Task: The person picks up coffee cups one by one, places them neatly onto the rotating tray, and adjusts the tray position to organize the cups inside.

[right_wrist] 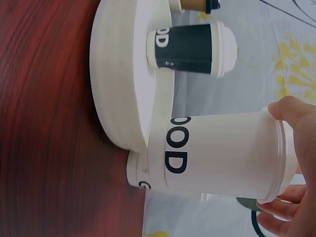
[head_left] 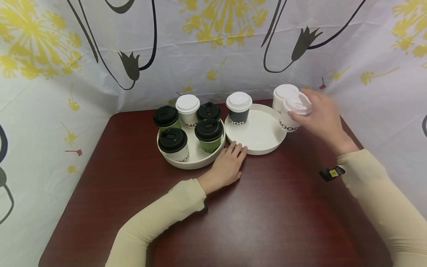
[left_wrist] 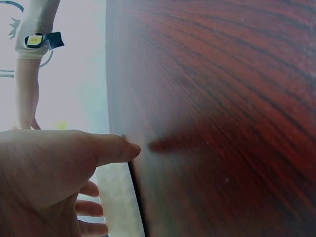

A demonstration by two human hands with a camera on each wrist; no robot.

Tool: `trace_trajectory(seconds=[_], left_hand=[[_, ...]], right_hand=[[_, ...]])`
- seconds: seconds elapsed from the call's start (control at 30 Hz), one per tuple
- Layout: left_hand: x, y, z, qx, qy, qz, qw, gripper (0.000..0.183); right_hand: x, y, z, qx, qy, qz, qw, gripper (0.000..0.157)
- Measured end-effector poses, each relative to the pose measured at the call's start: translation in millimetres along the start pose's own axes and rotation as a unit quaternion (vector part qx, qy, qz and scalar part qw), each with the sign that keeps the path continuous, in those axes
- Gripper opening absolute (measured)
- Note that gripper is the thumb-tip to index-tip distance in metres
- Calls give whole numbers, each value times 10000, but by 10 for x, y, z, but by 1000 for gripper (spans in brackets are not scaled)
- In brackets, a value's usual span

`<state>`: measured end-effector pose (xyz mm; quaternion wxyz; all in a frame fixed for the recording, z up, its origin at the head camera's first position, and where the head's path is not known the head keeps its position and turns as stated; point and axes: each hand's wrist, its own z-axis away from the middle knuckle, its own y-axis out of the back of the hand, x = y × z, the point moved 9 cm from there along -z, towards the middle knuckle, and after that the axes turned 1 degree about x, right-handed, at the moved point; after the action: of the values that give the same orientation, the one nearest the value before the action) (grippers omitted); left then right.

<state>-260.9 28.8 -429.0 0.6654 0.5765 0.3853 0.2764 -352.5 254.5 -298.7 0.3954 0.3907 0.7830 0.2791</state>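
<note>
Beside the flat left hand (head_left: pixel 228 163), the right hand (head_left: pixel 321 115) gripped a white cup (head_left: pixel 293 116), best kept upright over the tray (head_left: pixel 263 148).

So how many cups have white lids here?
4: one at the back of the left tray, a dark one on the right tray, one held by the right hand, one behind it.

Head view: right hand (head_left: pixel 321 115) blurred, covering the far side of the held white cup (head_left: pixel 293 115). Second white cup (head_left: pixel 281 94) mostly hidden behind it. Cup lettering cut short by tray rims. Left wrist view: left hand (left_wrist: pixel 54 177) cropped at edge, fingertips out of frame.
</note>
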Motion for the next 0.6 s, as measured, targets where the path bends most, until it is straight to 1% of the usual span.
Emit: trace_trajectory(seconds=[0.2,0.6], left_hand=[[3,-4,-1,55,1,2,10000,85],[-6,-11,0,-20,23,45,10000,85]], right_hand=[[-94,-117,32,-315,-156,15,9994,70],[-320,-331,53,-517,168,-43,9985,69]])
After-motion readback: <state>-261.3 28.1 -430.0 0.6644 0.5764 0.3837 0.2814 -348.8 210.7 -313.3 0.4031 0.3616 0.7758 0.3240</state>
